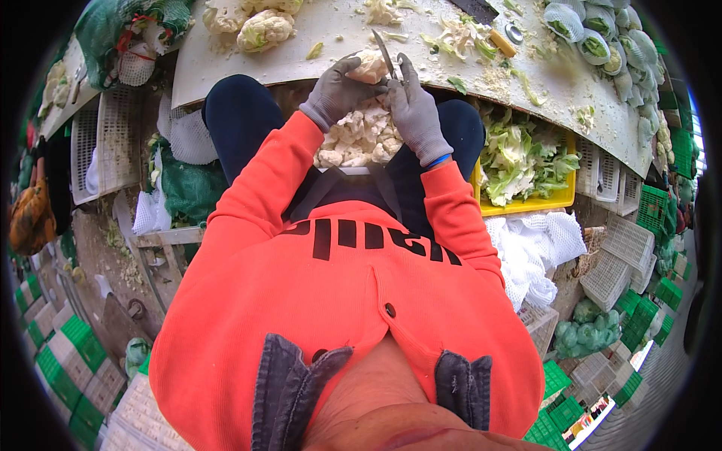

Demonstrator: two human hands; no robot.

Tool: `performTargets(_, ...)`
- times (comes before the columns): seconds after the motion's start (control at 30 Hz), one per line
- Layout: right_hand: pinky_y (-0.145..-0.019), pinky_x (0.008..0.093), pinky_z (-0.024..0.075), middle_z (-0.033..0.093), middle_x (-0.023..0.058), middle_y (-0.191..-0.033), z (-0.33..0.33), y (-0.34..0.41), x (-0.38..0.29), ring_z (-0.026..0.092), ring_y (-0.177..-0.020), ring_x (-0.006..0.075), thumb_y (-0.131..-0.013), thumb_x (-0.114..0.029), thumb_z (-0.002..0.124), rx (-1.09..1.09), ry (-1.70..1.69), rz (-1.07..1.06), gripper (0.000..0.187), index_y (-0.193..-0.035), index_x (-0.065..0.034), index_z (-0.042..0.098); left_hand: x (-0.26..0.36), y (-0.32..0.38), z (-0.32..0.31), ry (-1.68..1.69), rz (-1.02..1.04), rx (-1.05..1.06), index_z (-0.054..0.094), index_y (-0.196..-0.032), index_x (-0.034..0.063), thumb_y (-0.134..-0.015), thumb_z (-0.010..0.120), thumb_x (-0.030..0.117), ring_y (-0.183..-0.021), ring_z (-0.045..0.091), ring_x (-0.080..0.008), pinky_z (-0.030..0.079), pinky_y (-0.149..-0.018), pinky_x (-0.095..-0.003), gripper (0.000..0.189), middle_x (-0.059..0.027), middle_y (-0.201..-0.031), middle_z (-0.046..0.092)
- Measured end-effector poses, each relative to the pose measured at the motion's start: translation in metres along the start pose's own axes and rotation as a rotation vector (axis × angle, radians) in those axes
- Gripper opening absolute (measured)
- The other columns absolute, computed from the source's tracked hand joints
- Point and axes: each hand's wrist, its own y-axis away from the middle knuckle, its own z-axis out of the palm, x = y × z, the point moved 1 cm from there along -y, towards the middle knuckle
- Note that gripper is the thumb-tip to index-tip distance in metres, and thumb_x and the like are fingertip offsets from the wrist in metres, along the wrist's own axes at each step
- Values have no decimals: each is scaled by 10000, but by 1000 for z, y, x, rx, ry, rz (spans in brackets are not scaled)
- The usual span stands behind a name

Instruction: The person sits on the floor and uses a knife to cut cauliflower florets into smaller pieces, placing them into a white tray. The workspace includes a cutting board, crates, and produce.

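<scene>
My left hand (337, 93), in a grey knit glove, holds a piece of cauliflower (369, 66) at the near edge of the white work table (338, 65). Close to its right, my right hand (416, 110), also gloved, grips a small knife (384, 49). The knife's blade points up along the right side of the cauliflower. Below both hands, cut cauliflower florets (361, 138) fill a pale container (355, 171) between my knees. Its far side is hidden under my hands.
Whole cauliflower heads (266, 31) lie at the table's back left. Trimmings (459, 38), a dark blade (476, 8) and a wooden handle (502, 43) lie right. Net-wrapped heads (595, 46) are stacked far right. A yellow crate (527, 206) holds leaves. White netting (533, 248) lies beside me.
</scene>
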Motion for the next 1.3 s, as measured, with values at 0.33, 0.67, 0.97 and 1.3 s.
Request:
performTargets(0.33, -710, 516, 521, 694, 244, -824, -8, 7, -7, 672, -810, 445, -1027, -376, 462, -197, 148, -28, 706, -1596, -90, 157, -4, 20, 10, -38, 38, 32, 444, -1359, -91, -1025, 508, 237, -1214, 573, -369, 448, -1100, -530, 473, -236, -1323, 553)
performTargets(0.67, -801, 535, 489, 662, 347, -967, 13, 6, 14, 631, -940, 509, -1023, -341, 479, -338, 246, 87, 717, -1572, -10, 157, -5, 27, -13, -308, 111, -56, 534, -1291, -74, -931, 602, 36, -1105, 652, -345, 523, -1024, -504, 382, -218, -1207, 635)
performTargets(0.97, -641, 388, 523, 694, 174, -926, 47, -9, 59, 663, -704, 293, -1028, -391, 525, -305, -260, 140, 669, -1528, -18, 283, 3, 21, -35, -270, 72, -75, 542, -1283, -92, -942, 598, 60, -1100, 657, -373, 528, -1019, -512, 378, -233, -1175, 648)
performTargets(1.3, -406, 274, 382, 535, 10, -716, 14, -44, 44, 470, -475, 107, -1057, -343, 500, -151, -555, 574, 369, -1339, -109, 465, 11, 23, -25, 12, 77, -265, 364, -1504, 65, -921, 599, 38, -1297, 521, -348, 427, -1113, -500, 628, -176, -1460, 482)
